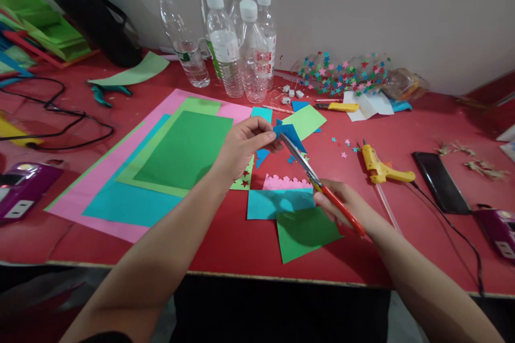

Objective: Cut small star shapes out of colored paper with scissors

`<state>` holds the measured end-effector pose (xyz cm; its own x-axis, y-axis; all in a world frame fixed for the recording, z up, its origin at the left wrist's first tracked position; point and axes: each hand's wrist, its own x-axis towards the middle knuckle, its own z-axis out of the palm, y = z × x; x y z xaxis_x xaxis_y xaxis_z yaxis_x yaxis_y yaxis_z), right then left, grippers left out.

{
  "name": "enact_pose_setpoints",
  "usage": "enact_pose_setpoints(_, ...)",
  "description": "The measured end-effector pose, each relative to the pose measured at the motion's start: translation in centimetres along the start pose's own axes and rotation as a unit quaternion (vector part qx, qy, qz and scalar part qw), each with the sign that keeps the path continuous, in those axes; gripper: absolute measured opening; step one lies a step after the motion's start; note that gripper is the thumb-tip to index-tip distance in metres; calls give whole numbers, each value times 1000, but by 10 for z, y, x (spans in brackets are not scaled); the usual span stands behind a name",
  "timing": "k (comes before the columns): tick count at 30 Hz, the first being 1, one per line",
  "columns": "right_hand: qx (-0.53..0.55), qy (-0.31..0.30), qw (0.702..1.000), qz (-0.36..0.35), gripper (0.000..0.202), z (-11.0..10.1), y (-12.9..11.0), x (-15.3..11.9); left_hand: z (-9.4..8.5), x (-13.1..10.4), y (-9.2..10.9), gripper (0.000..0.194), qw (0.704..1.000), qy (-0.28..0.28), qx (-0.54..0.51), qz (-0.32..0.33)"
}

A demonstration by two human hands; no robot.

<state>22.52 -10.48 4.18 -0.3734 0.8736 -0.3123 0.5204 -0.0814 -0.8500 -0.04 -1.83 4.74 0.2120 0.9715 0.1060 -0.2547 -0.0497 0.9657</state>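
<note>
My left hand (245, 144) pinches a small piece of dark blue paper (293, 135) between thumb and fingers. My right hand (341, 202) grips scissors with red handles (338, 206); their blades reach up to the blue paper near my left fingertips. Below the scissors lie a light blue strip (273, 204) and a green sheet (306, 233). Beside them is pink paper (281, 182) with a jagged cut edge. A light green piece with star-shaped holes (242, 181) shows partly beneath my left hand.
Large coloured sheets (185, 150) lie at left. Plastic bottles (225, 53) stand at the back, beside a star-covered bottle (341, 75). A yellow cutter (341, 107), glue gun (378, 166), phone (440, 182) and purple power sockets (26, 190) rest on the red table (225, 241).
</note>
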Motion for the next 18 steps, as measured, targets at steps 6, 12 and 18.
enact_pose_setpoints(6,6,2,1000,5,43,0,3,1,-1,1,1,11,1000,-6,6,0)
enact_pose_setpoints(12,14,-2,1000,15,44,-1,1,2,-2,1,2,11,1000,-13,16,-13)
enact_pose_setpoints(18,8,-7,1000,7,42,1,4,2,-4,2,3,10,999,-22,0,-26)
